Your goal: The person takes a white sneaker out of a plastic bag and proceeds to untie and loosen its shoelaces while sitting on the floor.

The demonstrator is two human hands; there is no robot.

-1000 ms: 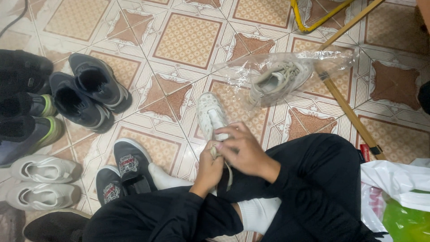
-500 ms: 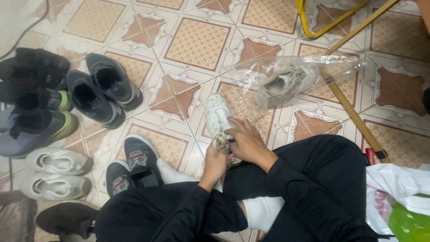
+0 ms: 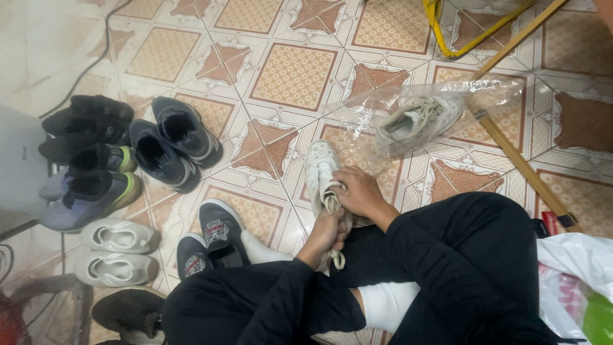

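Sneaker, the white one (image 3: 319, 167), is lying toe-away on the tiled floor (image 3: 294, 76) right in front of the person's knees, roughly in the middle of the scene. Both hands are on its near end. The right hand (image 3: 361, 191) is curled over the tongue area with the fingers pressed together, pinching the lace (image 3: 331, 205) up by the eyelets. The left hand (image 3: 327, 232) sits just nearer, closed around the same lace, with the loose ends hanging out below it.

To me this reads as the lacing or tightening stage, still well short of a knot (ends dangling, nothing tied that I can see). The next move probably calls for keeping tension with one hand while the other works a single end, plus holding the shoe steady, since it's only resting on the floor.

Its likely mate, a second pale sneaker (image 3: 415, 121), is far right inside a clear plastic bag (image 3: 377, 105), well apart from the hands. Over on the left are dark trainers (image 3: 172, 137) and a pair of white shoes (image 3: 118, 236), with black slippers (image 3: 214, 227) near the person's left knee.
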